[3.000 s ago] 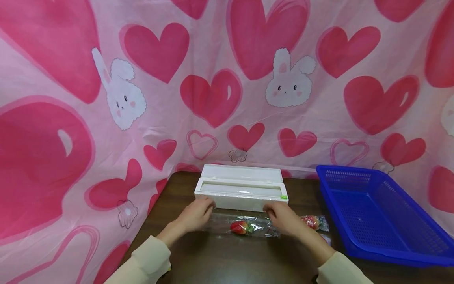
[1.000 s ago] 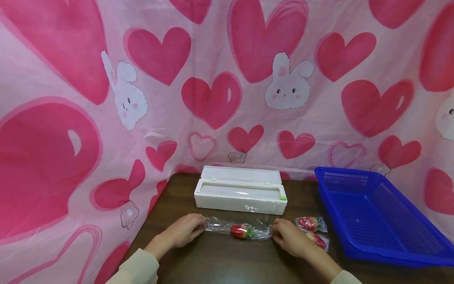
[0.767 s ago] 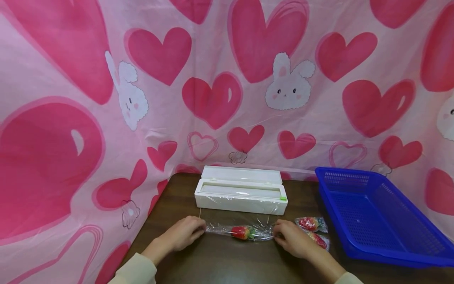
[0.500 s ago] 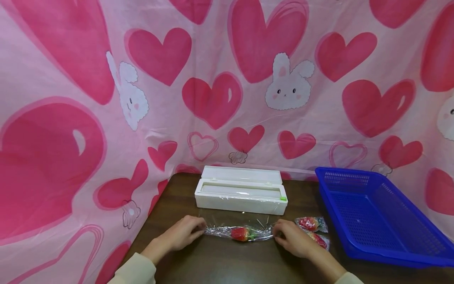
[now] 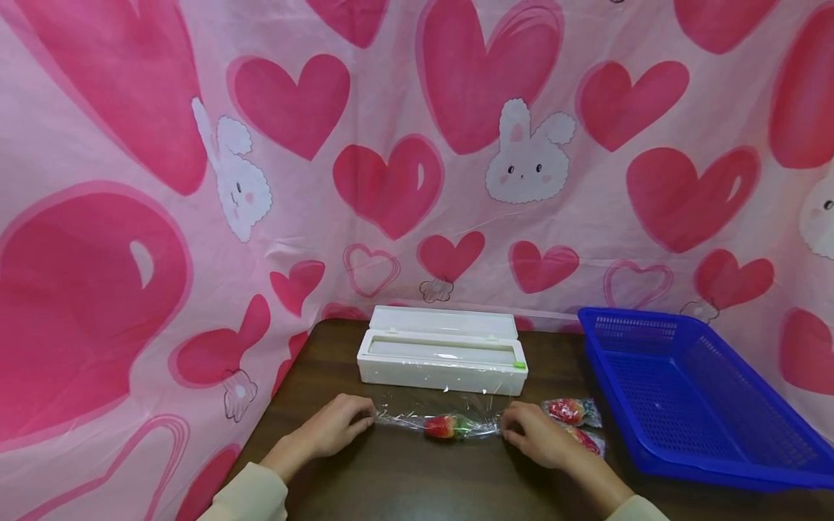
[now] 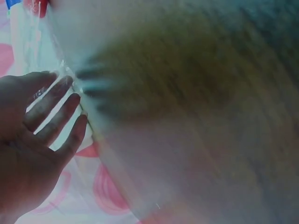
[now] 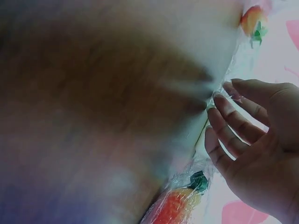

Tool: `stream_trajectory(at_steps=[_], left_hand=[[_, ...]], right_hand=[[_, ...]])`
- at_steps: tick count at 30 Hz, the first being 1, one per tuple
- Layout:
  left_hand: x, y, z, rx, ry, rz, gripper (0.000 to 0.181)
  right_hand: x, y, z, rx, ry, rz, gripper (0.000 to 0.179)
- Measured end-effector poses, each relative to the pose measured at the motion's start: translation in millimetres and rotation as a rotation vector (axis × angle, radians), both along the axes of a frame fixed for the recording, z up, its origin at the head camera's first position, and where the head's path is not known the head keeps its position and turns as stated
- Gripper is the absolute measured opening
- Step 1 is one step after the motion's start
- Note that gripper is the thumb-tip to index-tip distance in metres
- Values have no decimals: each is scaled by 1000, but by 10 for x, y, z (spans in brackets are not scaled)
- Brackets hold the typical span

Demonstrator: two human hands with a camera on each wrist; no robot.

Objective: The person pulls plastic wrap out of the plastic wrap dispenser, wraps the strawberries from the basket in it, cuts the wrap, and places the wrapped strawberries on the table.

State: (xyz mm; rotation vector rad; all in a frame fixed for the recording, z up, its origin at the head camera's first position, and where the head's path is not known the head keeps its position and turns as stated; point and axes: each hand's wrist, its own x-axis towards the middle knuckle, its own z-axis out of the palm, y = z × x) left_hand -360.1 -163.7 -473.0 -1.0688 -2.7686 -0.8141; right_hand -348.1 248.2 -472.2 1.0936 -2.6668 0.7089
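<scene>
A red strawberry (image 5: pixel 441 427) with green leaves lies on the dark table inside a narrow, gathered strip of clear plastic wrap (image 5: pixel 481 430). At the strip's left end my left hand (image 5: pixel 335 425) pinches the film between thumb and fingertips. My right hand (image 5: pixel 536 434) pinches the other end. In the left wrist view the left hand (image 6: pixel 42 126) has its remaining fingers spread near the table. The right wrist view shows film at the fingertips of the right hand (image 7: pixel 254 135), with a wrapped strawberry (image 7: pixel 177 205) close by.
Behind the hands stands a white plastic wrap dispenser (image 5: pixel 443 373), lid raised, with a green slider (image 5: pixel 519 365). Two wrapped strawberries, one of them a far strawberry (image 5: pixel 568 411), lie right of my right hand. A blue basket (image 5: pixel 641 434) stands at the right; a heart-patterned cloth (image 5: pixel 391 188) hangs behind.
Since three seconds ago both hands have come from the dispenser's front toward me. The wide film has become a narrow, twisted strip around the strawberry. Over the last second the hands barely move.
</scene>
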Motion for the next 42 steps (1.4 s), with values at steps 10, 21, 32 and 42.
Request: stream_trajectory(at_steps=[10,21,32,42], left_hand=[[-141,120,38,25,-16,156,7],[-293,321,82,-39,13,356,24],[-203,583,261,-17,129,85,10],[-321,526,70,-95,10,42,13]], right_hand=[[-121,-53,105,-78,-169,-152,10],[-268,-202,79,-42,-159,-398,12],[-15,-600,315,47,76,-235,10],[-227,-482,93,65,-184,-144,17]])
